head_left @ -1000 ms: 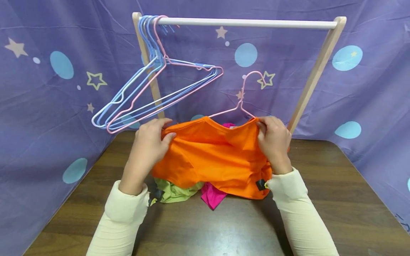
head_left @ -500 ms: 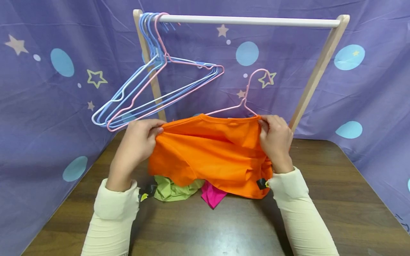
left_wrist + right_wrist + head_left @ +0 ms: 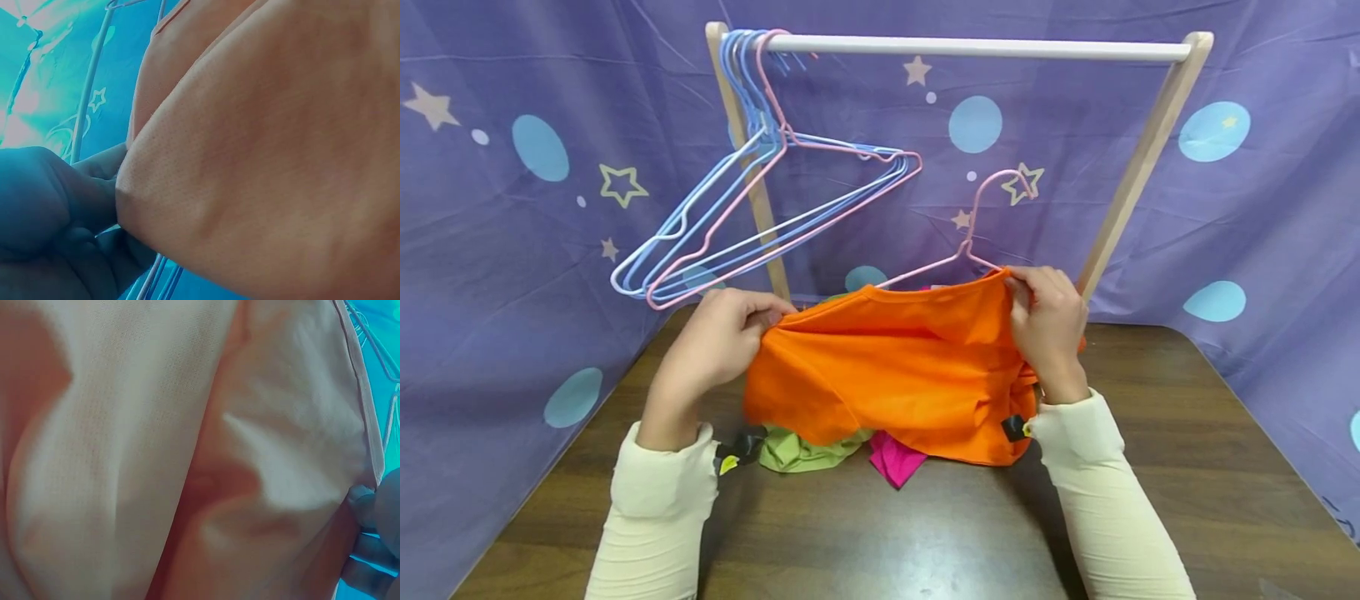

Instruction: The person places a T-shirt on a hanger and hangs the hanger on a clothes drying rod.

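An orange shirt [image 3: 895, 358] is stretched between the two hands above the table, its neckline uppermost. My left hand [image 3: 718, 337] pinches the shirt's upper left shoulder edge; the left wrist view shows the cloth [image 3: 250, 156] between thumb and fingers. My right hand [image 3: 1048, 321] grips the neckline's right end, close to where a pink hanger [image 3: 964, 247] goes down behind the cloth. The hook and part of the hanger's shoulders show above the neckline; the rest is hidden. In the right wrist view the shirt [image 3: 281, 425] fills most of the picture.
A rack with a white rail [image 3: 970, 47] stands behind. Several blue, white and pink hangers [image 3: 775, 142] hang at its left end. A green cloth [image 3: 805, 454] and a magenta cloth [image 3: 897, 461] lie on the wooden table [image 3: 880, 542] under the shirt.
My left hand has moved left and slightly down, drawing the shirt's left side outward. My right hand has stayed nearly in place. The hanger's hook has shifted a little to the right.
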{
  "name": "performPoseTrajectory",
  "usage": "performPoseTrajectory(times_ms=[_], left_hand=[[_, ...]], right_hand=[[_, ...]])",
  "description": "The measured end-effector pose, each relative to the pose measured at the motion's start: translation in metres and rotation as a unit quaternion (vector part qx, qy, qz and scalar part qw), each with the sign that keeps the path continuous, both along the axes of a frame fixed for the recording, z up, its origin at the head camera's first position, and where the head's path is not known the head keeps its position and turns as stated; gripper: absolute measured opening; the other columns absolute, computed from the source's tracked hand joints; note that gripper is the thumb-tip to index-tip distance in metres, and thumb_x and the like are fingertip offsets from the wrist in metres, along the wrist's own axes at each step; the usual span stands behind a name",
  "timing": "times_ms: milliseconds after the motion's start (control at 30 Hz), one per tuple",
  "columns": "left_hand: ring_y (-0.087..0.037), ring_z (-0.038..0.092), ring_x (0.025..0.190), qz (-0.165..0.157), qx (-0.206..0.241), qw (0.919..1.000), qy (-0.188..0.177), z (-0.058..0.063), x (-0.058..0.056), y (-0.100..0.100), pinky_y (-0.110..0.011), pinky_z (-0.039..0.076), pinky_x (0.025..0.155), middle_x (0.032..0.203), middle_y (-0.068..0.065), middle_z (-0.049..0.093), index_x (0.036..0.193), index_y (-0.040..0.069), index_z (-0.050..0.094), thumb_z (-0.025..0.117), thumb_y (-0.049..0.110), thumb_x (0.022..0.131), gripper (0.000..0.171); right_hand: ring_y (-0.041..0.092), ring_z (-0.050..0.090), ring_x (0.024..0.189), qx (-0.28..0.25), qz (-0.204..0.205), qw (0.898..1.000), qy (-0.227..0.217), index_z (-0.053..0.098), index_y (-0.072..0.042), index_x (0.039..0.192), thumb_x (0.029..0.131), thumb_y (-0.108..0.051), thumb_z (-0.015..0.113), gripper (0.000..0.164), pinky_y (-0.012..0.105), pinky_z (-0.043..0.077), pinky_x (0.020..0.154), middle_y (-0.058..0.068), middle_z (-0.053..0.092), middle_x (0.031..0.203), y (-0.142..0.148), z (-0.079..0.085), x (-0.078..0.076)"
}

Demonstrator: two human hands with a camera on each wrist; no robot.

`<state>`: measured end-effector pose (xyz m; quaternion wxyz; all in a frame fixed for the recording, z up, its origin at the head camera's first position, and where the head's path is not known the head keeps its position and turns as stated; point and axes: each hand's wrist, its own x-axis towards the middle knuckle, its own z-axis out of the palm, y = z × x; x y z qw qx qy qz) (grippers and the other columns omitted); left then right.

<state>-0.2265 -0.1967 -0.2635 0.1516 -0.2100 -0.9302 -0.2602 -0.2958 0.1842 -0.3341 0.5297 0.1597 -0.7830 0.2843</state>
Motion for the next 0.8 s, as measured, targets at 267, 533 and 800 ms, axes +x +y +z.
performPoseTrajectory(times_ms=[267, 533, 800], left_hand=[[-0.022, 0.065, 0.079, -0.037, -0.022, 0.9984, -0.037, -0.005, -0.008, -0.004, -0.039, 0.053, 0.076, 0.099, -0.007, 0.077, 0.107, 0.009, 0.081, 0.061, -0.003, 0.098, 0.025], [-0.024, 0.065, 0.085, -0.018, 0.005, 0.9998, 0.000, -0.001, -0.004, -0.005, -0.041, 0.051, 0.078, 0.100, -0.007, 0.076, 0.108, 0.008, 0.078, 0.060, 0.004, 0.101, 0.019], [-0.029, 0.061, 0.083, 0.010, 0.046, 0.9824, 0.181, -0.001, 0.009, 0.021, -0.041, 0.048, 0.076, 0.097, -0.012, 0.073, 0.106, 0.000, 0.076, 0.072, 0.010, 0.096, 0.015]], right_hand=[[0.037, 0.064, 0.076, 0.016, 0.003, 1.000, 0.003, 0.078, -0.004, 0.098, 0.096, -0.016, 0.071, 0.014, 0.050, 0.052, 0.068, 0.014, 0.074, 0.087, -0.003, -0.001, 0.000], [0.036, 0.065, 0.077, -0.022, -0.017, 0.999, -0.019, 0.080, -0.008, 0.098, 0.095, -0.013, 0.073, 0.010, 0.052, 0.050, 0.068, 0.013, 0.074, 0.088, -0.004, 0.001, 0.002], [0.036, 0.065, 0.078, -0.032, -0.021, 0.999, -0.030, 0.080, -0.008, 0.099, 0.094, -0.011, 0.073, 0.009, 0.052, 0.050, 0.067, 0.013, 0.074, 0.088, -0.007, 0.001, 0.003]])
